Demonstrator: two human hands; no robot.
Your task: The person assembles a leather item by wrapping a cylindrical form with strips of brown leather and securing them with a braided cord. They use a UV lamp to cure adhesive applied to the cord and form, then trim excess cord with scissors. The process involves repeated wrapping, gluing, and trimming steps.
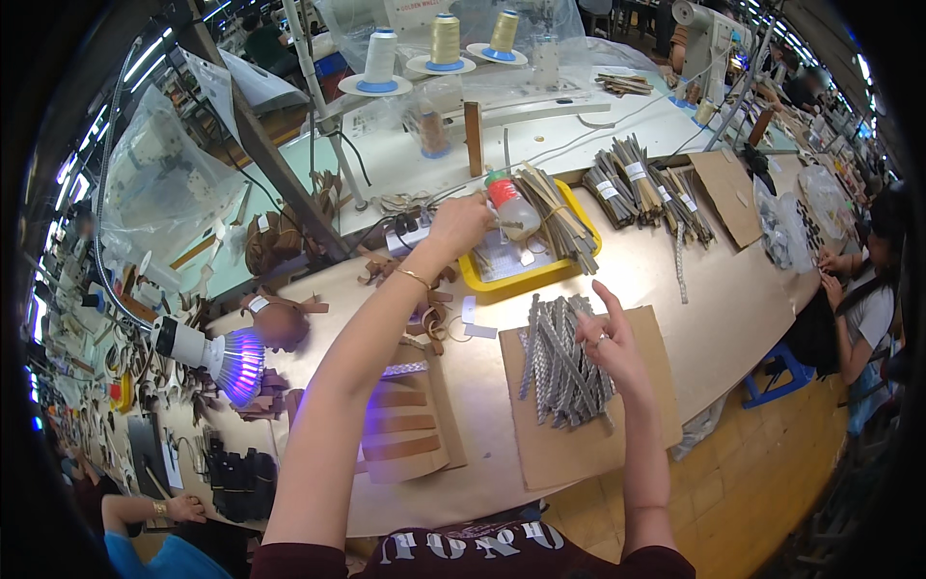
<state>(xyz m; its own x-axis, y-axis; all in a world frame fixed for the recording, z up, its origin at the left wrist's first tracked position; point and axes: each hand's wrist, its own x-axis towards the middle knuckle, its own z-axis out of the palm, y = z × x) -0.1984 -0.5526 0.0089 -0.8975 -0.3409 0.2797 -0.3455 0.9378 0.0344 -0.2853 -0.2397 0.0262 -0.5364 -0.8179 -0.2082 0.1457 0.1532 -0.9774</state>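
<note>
My left hand [461,227] reaches to the left rim of a yellow tray [502,287], beside a clear plastic bottle [513,207] with a red label and green cap. Its fingers are bent together at the bottle's side; what they hold, if anything, is hidden. A tied bundle of thin strips [559,220] rests in the tray, right of the bottle. My right hand [610,338] is over a pile of grey braided strips [559,372], index finger stretched out, nothing visible in it. The pile lies on a cardboard sheet [637,425].
Flat brown strips [403,422] lie on a card under my left forearm. A lamp [236,367] glows purple at left. More tied strip bundles [641,183] lie beyond the tray. Thread cones [445,43] stand at the back. Co-workers sit at left and right.
</note>
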